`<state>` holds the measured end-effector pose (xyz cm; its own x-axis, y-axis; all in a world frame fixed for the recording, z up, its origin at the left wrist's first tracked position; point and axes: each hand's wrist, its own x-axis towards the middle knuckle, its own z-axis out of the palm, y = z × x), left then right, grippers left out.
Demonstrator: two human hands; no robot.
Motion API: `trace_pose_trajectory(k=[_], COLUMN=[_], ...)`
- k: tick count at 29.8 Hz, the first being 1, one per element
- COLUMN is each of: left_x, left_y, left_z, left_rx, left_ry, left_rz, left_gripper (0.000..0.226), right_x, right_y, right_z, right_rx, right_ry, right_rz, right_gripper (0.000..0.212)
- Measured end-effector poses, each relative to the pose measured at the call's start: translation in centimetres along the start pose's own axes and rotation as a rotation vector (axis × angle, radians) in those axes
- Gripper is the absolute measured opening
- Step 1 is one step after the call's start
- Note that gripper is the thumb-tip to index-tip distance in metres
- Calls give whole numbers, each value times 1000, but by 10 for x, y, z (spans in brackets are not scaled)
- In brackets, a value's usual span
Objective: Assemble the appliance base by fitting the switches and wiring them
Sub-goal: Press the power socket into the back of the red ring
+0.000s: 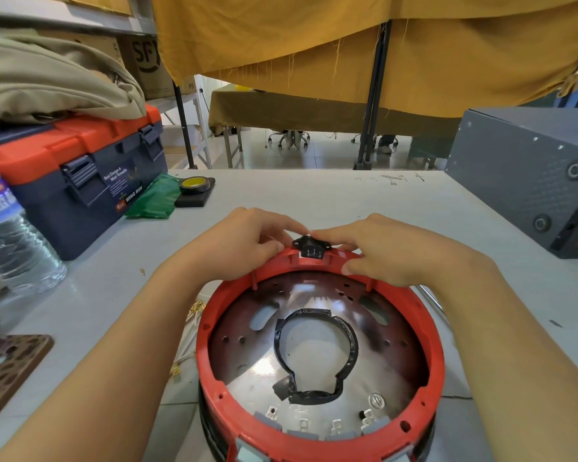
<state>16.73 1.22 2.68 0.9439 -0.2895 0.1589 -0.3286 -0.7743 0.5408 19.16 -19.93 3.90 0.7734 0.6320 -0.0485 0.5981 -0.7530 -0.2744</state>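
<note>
Two bare forearms reach over a round red base (317, 355) at the near edge of the surface, left hand (244, 241) and right hand (381, 251) fingers clamped on a black socket (311, 248) at its far rim, which could jam if pressed in crooked.

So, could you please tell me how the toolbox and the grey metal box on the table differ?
The toolbox stands far left, the grey metal box far right. The toolbox is navy plastic with an orange lid and latches; the metal box is plain dark grey with round sockets on its perforated face. Folded cloth lies on the toolbox; the metal box's top is bare. Both rest on the white table.
</note>
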Motion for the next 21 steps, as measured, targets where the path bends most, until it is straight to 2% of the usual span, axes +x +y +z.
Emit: trace_pose_trajectory(k=[7, 13, 21], left_x=[-1, 2, 3], left_y=[2, -1, -2], left_z=[0, 5, 12], left_rx=[62, -2, 71], left_ry=[-11, 2, 13], left_rz=[2, -9, -15], left_gripper=[48, 34, 24], right_x=[2, 12, 15], right_y=[-3, -7, -8], right_z=[1, 12, 19], right_rx=[10, 41, 66], right_ry=[26, 195, 221], right_rz=[6, 8, 6], right_gripper=[57, 30, 27])
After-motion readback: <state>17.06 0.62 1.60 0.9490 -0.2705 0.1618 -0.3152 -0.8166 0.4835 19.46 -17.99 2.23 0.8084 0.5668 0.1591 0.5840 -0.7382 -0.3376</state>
